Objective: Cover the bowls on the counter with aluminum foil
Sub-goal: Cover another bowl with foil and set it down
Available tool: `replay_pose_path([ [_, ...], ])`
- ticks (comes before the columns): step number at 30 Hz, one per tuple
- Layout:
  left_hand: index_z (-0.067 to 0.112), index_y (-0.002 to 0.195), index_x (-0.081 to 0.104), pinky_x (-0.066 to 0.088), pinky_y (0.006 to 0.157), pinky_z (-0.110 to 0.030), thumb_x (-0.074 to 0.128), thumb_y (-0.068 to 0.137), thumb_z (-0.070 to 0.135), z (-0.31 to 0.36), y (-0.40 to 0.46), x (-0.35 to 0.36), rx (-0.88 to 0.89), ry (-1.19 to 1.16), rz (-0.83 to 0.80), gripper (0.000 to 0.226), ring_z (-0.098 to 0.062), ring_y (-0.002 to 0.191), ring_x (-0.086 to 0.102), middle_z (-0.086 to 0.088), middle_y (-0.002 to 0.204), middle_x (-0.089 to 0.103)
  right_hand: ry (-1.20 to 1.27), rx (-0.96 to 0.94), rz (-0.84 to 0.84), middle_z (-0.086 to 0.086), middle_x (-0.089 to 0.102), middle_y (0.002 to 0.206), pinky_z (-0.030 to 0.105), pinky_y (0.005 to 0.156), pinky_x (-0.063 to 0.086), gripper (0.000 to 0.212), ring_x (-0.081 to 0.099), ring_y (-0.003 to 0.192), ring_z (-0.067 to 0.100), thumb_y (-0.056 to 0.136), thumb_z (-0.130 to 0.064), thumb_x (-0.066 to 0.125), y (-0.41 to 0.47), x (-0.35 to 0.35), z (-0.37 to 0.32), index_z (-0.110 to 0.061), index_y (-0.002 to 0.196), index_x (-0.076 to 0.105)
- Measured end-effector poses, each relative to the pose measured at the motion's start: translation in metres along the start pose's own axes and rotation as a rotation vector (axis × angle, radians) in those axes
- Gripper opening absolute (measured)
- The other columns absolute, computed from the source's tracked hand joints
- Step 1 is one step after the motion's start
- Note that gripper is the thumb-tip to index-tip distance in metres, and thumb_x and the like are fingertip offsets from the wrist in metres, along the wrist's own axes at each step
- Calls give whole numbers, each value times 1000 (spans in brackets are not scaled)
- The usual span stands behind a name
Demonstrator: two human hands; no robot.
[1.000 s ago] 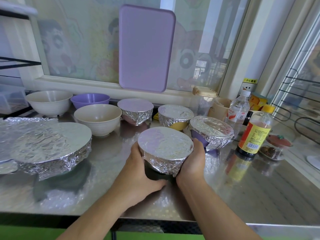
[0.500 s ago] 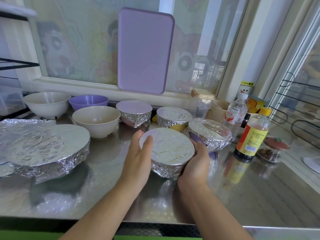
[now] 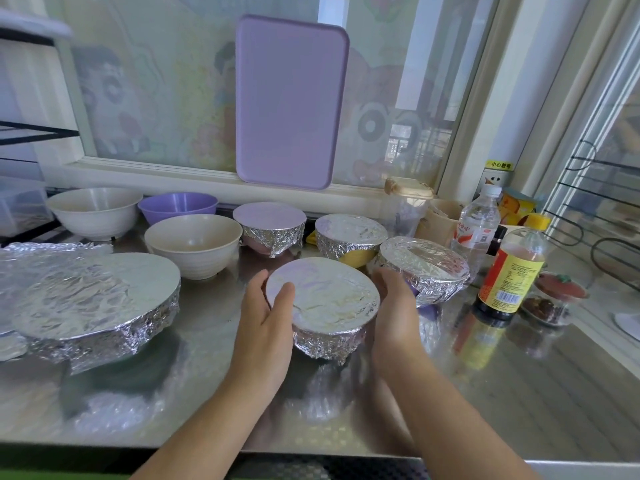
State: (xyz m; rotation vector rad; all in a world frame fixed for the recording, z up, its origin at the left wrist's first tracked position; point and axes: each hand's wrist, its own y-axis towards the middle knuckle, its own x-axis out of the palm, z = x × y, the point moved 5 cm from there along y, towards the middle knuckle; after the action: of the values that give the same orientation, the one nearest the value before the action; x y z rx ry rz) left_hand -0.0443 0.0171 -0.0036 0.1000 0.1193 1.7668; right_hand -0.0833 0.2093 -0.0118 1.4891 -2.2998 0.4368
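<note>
A foil-covered bowl [image 3: 325, 306] stands on the steel counter [image 3: 519, 393] between my hands. My left hand [image 3: 265, 327] cups its left side, thumb lying on the foil top. My right hand [image 3: 394, 313] presses against its right side, fingers hidden behind the rim. Three more foil-covered bowls stand behind: one [image 3: 270, 230], one [image 3: 349, 235] over a yellow bowl, and one [image 3: 424, 271]. A wide foil-covered dish [image 3: 93, 299] sits at the left. Uncovered are a cream bowl [image 3: 194, 244], a white bowl [image 3: 95, 213] and a purple bowl [image 3: 178, 206].
A soy sauce bottle [image 3: 512, 275] and a water bottle [image 3: 479, 226] stand at the right, with a small dish [image 3: 550, 304] beside them. A purple cutting board [image 3: 291, 102] leans on the window. Loose foil [image 3: 41, 251] lies at the far left.
The bowl went from being held up in both hands to standing on the counter. My left thumb moved onto the foil top. The camera shifted slightly.
</note>
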Motion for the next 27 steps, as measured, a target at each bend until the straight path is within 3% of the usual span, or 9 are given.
replay_pose_path([
  [4, 34, 160, 30, 32, 114, -29, 57, 103, 45, 0, -3, 0, 72, 86, -33, 64, -4, 143, 40, 16, 158, 40, -523, -232, -210, -15, 68, 135, 40, 114, 43, 38, 59, 132, 11, 93, -52, 54, 12, 11, -44, -42, 124, 74],
  [9, 38, 159, 23, 40, 118, -46, 55, 85, 73, 0, -3, 4, 121, 252, -51, 88, -18, 136, 54, 11, 156, 38, -908, -174, -514, -17, 68, 135, 39, 109, 48, 37, 62, 124, 5, 104, -53, 47, 12, 38, -47, -43, 130, 72],
  [13, 29, 161, 24, 41, 117, -44, 51, 91, 67, 3, -1, 0, 159, 323, -60, 84, -17, 136, 53, 7, 154, 45, -765, -42, -495, 8, 72, 125, 33, 80, 59, 40, 68, 97, 10, 102, -49, 58, 15, 35, -38, -19, 124, 75],
  [16, 26, 160, 31, 40, 116, -40, 50, 100, 53, 4, 4, -7, 166, 334, -30, 68, -14, 138, 49, 7, 153, 49, -849, -116, -435, 16, 68, 124, 55, 100, 55, 57, 64, 95, 18, 99, -61, 55, 14, 30, -41, -9, 118, 70],
  [17, 26, 158, 35, 42, 114, -39, 49, 101, 53, 4, 6, -9, 167, 332, -10, 64, -16, 136, 52, 7, 150, 52, -929, -175, -418, 18, 69, 119, 57, 99, 52, 61, 64, 93, 23, 100, -63, 51, 10, 30, -45, -6, 115, 67],
  [19, 24, 154, 40, 40, 110, -31, 47, 103, 48, 6, 5, -12, 177, 325, 50, 58, -16, 136, 53, 6, 149, 54, -1071, -289, -380, 15, 70, 98, 41, 82, 48, 61, 59, 87, 32, 107, -58, 43, 6, 31, -54, 0, 106, 64],
  [21, 20, 157, 38, 31, 112, -23, 48, 106, 40, 10, 0, -11, 196, 324, 90, 55, -12, 144, 43, 7, 157, 46, -1083, -330, -355, 8, 64, 83, 39, 72, 40, 57, 53, 79, 29, 109, -51, 43, 6, 29, -60, 1, 98, 61],
  [25, 18, 165, 19, 15, 115, -14, 49, 107, 38, 15, -10, 8, 230, 341, 69, 68, -4, 153, 21, 7, 169, 23, -902, -194, -454, -15, 73, 125, 24, 95, 48, 38, 65, 114, 6, 109, -47, 48, 11, 34, -51, -29, 133, 71],
  [27, 15, 166, 13, 8, 109, -2, 48, 107, 40, 12, -11, 16, 203, 336, 45, 73, -3, 153, 15, 5, 170, 16, -803, -76, -488, -10, 75, 125, 21, 89, 53, 32, 69, 111, 5, 109, -39, 51, 16, 33, -40, -28, 130, 73],
])
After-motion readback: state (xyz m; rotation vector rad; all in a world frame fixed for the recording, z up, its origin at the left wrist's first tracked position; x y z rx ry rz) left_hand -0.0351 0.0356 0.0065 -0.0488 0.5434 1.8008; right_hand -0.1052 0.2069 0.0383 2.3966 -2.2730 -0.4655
